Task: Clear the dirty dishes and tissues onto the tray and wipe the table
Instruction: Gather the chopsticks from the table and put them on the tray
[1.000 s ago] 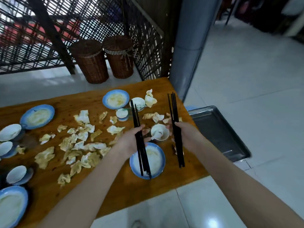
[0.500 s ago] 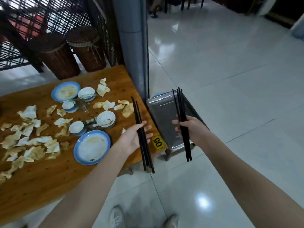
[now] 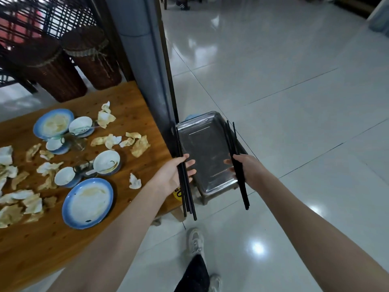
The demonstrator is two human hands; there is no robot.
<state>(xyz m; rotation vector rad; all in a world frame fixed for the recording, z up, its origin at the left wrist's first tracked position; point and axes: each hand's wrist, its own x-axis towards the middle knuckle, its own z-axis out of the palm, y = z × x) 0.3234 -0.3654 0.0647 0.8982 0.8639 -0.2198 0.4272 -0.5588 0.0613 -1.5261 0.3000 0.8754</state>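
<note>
Both hands had shifted rightward since the earlier frames, from the table edge to a position over the tray. The left hand gripped the left chopstick bundle near mid-length, fingers only loosely curled with the tips extended past the sticks. The right hand held the right chopstick bundle the same way. Both bundles stood roughly parallel, one above each long side of the tray, and touched neither it nor each other.

Handling assessment: the chopsticks appeared light, rigid and smooth. A loose bundle would probably fan out or slide lengthwise, so a mid-length grip across all sticks was appropriate. They should be lowered flat, since they would likely roll on the metal.

The tray sat low beside the table end and held nothing. The plate, bowl and tissues lay on the table.
</note>
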